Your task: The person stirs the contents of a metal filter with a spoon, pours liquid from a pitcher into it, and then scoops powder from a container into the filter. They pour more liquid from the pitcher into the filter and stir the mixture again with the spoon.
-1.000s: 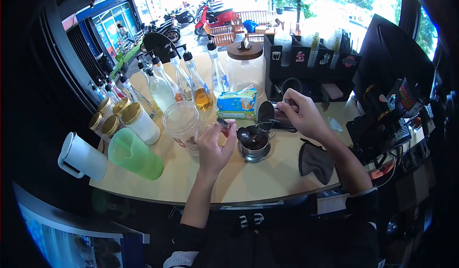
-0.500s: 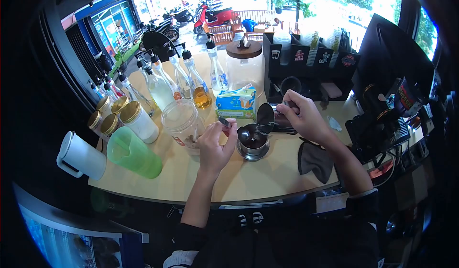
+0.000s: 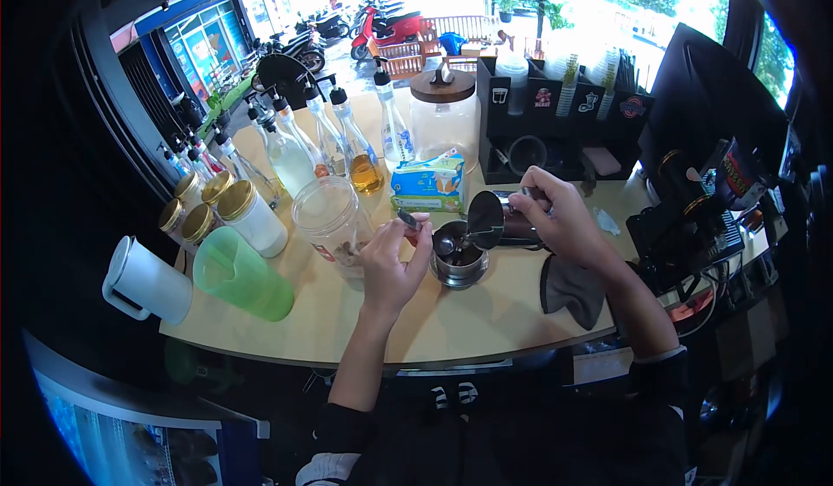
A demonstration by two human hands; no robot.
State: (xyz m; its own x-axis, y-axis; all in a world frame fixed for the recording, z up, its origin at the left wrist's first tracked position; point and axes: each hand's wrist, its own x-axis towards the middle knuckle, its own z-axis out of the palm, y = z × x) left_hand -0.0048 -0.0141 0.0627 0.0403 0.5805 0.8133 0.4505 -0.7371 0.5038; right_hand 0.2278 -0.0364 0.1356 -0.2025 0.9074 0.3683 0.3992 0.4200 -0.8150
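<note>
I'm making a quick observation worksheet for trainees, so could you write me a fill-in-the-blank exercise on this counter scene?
1. The spoon at the metal cup's mouth is held in the person's ____ hand.
2. In the picture, the dark cloth lies to the ____ of the metal cup.
3. The translucent pitcher beside the white jug is ____ in colour.
4. The scooter nearest the benches outside is ____.

Missing words: left; right; green; red.

The scene is viewed by one head-worn camera, faced forward and down. The bare left hand (image 3: 395,265) and bare right hand (image 3: 557,213) are seen close, above a curved, pale tan counter (image 3: 486,334); a red scooter (image 3: 395,31) is framed far beyond, near the top.
</note>
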